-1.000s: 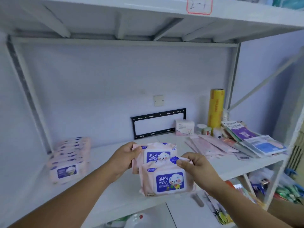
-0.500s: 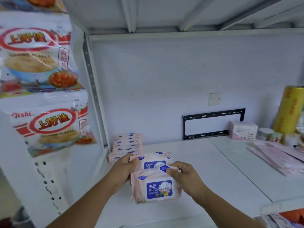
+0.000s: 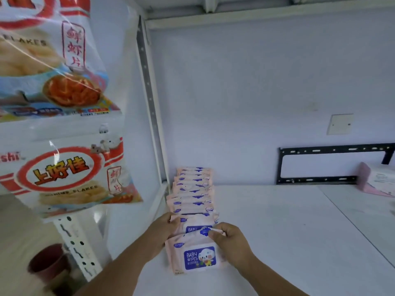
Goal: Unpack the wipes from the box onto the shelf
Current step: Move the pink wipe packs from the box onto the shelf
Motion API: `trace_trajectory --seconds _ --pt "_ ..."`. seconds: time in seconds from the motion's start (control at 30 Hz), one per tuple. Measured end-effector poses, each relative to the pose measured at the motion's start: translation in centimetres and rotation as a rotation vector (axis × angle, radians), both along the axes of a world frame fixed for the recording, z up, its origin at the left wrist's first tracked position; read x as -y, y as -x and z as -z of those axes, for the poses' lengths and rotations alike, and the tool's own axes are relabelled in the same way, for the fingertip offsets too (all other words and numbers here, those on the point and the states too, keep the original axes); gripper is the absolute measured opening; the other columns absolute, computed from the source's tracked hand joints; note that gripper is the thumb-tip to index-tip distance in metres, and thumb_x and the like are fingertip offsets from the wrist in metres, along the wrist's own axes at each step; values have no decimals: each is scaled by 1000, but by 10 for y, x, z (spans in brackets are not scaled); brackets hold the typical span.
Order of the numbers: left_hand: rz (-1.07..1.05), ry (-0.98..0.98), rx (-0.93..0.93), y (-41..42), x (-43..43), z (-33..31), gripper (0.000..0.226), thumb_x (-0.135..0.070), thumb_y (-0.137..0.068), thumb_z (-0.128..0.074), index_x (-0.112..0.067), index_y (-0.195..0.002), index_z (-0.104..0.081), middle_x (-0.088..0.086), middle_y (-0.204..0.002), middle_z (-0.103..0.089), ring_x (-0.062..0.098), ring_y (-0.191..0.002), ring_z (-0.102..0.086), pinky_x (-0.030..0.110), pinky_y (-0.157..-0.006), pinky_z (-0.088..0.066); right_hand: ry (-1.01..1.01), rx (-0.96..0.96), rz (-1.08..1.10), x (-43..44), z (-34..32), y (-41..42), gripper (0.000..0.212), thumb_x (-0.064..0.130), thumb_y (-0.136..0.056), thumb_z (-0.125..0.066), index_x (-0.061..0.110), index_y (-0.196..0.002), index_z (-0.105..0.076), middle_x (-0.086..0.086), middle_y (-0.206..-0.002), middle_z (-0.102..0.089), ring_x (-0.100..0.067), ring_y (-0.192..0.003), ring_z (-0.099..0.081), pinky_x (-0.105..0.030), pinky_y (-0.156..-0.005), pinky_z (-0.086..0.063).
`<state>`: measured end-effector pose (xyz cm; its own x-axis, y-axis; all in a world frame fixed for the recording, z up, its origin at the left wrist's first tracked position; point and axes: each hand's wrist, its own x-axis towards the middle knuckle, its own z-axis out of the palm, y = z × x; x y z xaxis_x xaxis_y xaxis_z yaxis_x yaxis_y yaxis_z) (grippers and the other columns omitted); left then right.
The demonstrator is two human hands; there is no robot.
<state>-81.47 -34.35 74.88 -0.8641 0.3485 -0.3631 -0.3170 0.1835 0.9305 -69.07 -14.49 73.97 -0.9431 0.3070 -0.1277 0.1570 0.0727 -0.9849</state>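
Two pink packs of baby wipes with blue labels are held together over the white shelf (image 3: 288,231). My left hand (image 3: 164,228) grips the left edge of the rear pack (image 3: 193,224). My right hand (image 3: 229,242) pinches the top right of the front pack (image 3: 196,256), which faces me. Right behind them a row of several wipes packs (image 3: 192,189) stands on the shelf, running back along the left upright to the wall. The box is not in view.
Large snack bags (image 3: 57,103) hang at the left beside the perforated shelf upright (image 3: 149,103). A black metal bracket (image 3: 333,165) leans on the back wall, with a pink box (image 3: 376,178) at the far right. A dark red cup (image 3: 48,263) sits low left.
The view has swung left. Both hands have carried the two packs left and forward, down to the front end of the row of packs on the shelf.
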Motion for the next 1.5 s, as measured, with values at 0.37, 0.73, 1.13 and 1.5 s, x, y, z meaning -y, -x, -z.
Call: trace_trajectory --seconds 0.37,0.73,1.13,1.5 --pt "24 141 -93 23 -12 -8 15 -25 -98 -63 -21 -112 -69 1 -111 -76 19 -98 -72 30 -78 -60 57 30 139 6 26 35 21 17 -97 -62 16 -78 -72 1 -78 -78 -17 -73 -74 -25 -59 -55" --pt "54 295 -389 -20 0 24 111 -41 -54 -98 -37 -143 -31 -15 -131 -48 4 -115 -60 24 -83 -59 -168 17 45 7 31 39 17 32 -96 -62 16 -91 -64 0 -89 -73 -21 -89 -71 -37 -77 -58" --pt "112 467 -560 -20 3 51 112 -28 -67 -93 -32 -153 -21 -14 -142 -43 8 -127 -50 28 -103 -45 -512 92 -130 -22 34 22 30 38 -84 -76 33 -91 -48 13 -80 -58 -1 -72 -54 -19 -60 -38" --pt "86 564 -500 8 -12 43 110 -30 -84 -80 -32 -160 -1 -9 -155 -40 19 -134 -50 36 -105 -48 -492 175 -21 -21 43 50 37 46 -84 -74 25 -100 -49 15 -90 -59 -12 -86 -61 -31 -73 -49"
